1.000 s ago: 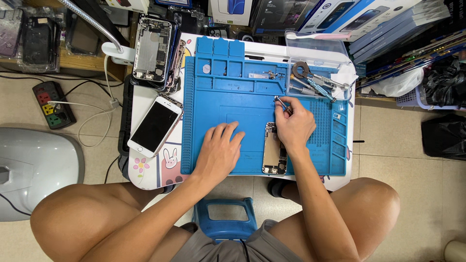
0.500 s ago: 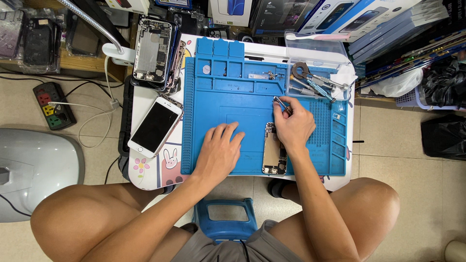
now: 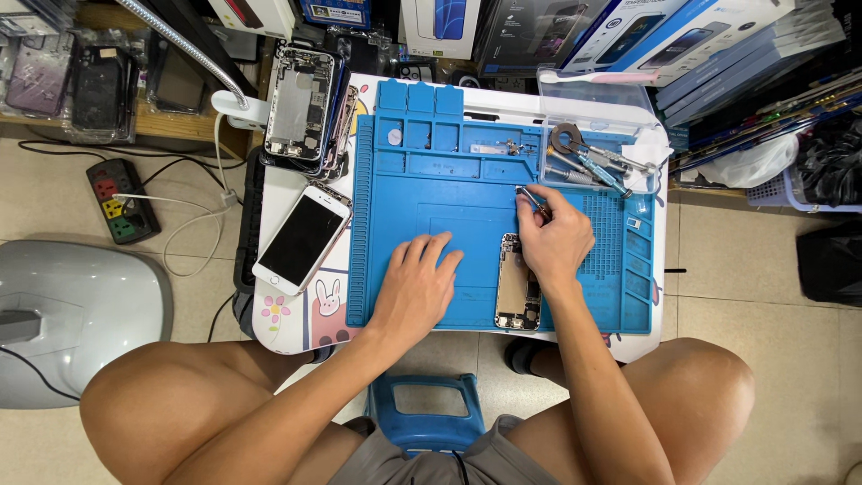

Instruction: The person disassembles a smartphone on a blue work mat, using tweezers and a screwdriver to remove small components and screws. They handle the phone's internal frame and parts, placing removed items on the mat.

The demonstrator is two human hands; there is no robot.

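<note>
A person sits over a small white table (image 3: pixel 296 310) covered by a blue rubbery work mat (image 3: pixel 449 193) with moulded compartments along its far edge and a dotted grid down its right side. Compared with the pictures from a second ago, almost nothing has shifted: both hands sit in the same spots, so the work appears to be a slow, fine step rather than a reach. The left hand (image 3: pixel 415 287) lies flat, fingers spread and holding nothing, pressed on the mat near its front edge. The right hand (image 3: pixel 555 241) is pinched closed around a slim metal screwdriver (image 3: pixel 532 199), whose tip end pokes out toward the far edge. Just below that hand, near the mat's front edge, lies an opened phone chassis (image 3: pixel 517 289), a narrow metal shell with exposed parts, partly covered by the fingers. Off the mat's left edge rests a white smartphone (image 3: pixel 301 238) with a glossy dark screen. At the far right corner a clear plastic tray (image 3: pixel 600 90) holds metal tools.
</note>
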